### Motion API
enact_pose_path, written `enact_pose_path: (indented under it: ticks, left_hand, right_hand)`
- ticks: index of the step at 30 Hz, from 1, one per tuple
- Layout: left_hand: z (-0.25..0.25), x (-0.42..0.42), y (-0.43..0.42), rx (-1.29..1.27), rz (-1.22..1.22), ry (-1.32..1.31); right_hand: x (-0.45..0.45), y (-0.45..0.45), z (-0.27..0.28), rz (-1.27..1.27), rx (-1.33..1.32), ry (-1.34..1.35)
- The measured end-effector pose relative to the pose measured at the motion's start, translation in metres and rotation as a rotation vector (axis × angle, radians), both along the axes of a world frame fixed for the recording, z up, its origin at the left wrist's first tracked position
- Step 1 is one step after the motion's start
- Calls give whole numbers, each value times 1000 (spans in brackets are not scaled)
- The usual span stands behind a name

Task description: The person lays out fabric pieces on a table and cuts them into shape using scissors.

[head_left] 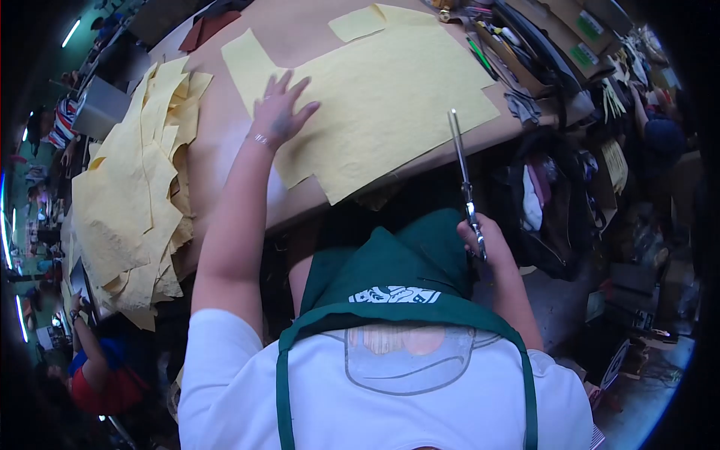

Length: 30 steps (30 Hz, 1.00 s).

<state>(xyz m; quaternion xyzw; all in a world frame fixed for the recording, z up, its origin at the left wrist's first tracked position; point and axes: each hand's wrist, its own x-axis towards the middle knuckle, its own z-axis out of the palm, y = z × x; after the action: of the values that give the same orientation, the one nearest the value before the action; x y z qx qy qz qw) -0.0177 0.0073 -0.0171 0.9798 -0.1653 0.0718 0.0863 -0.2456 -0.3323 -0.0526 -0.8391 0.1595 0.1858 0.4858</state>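
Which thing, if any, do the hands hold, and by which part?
The right hand holds the scissors by the handles; the left hand, spread open, grips nothing.

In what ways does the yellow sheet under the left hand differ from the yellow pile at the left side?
The sheet is spread mostly flat, while the pile is many overlapping layers with ragged, uneven edges. The sheet has the left hand over it; the pile has no hand on it. Both are pale yellow.
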Motion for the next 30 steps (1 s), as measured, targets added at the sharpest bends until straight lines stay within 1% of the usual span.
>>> enact_pose_path:
  ticks: [3,6,7,12,18,21,25,28,30]
  left_hand:
    - [1,20,-49,189,-196,81]
    - [-14,31,-78,238,-248,221]
    - [-24,31,-78,157,-229,198]
    - [-25,23,-80,141,-171,183]
    - [-22,20,-74,154,-148,187]
    - [-24,15,-72,131,-61,191]
    - [-25,-10,-68,37,356,225]
    - [-25,-39,-59,-53,599,336]
    - [-20,-66,-57,-135,537,320]
  right_hand:
    - [-10,-6,4,26,-46,-5]
    - [-19,-15,9,9,-83,28]
    - [-22,-18,9,13,-99,16]
    - [-26,-27,7,-6,-124,119]
    - [-17,-28,-5,1,-67,99]
    - [-14,-28,1,10,-69,121]
    - [-14,-31,-2,25,-87,95]
    - [-13,-32,-6,42,-102,78]
    - [-14,-31,-11,54,-107,57]
